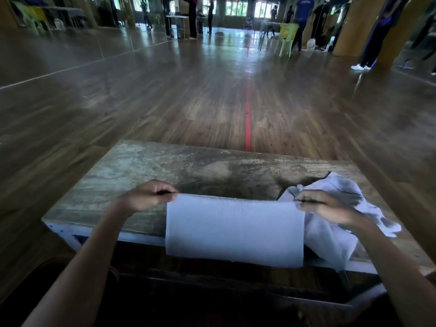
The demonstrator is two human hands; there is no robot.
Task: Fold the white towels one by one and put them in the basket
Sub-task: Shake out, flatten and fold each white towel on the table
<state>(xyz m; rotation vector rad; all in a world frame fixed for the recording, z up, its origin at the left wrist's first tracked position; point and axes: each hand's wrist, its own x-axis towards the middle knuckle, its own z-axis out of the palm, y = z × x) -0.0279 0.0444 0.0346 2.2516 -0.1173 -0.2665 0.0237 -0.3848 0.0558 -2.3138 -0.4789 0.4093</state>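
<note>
Each hand [147, 195] [326, 204] pinches a smooth rectangular white towel [234, 228].

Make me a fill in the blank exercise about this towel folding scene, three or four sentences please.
The left hand and the right hand each pinch a top ____ of the white towel.
The pile of unfolded towels lies on the table, by the person's ____ hand.
The stripe on the floor beyond the table is ____.
Missing words: corner; right; red.
</note>
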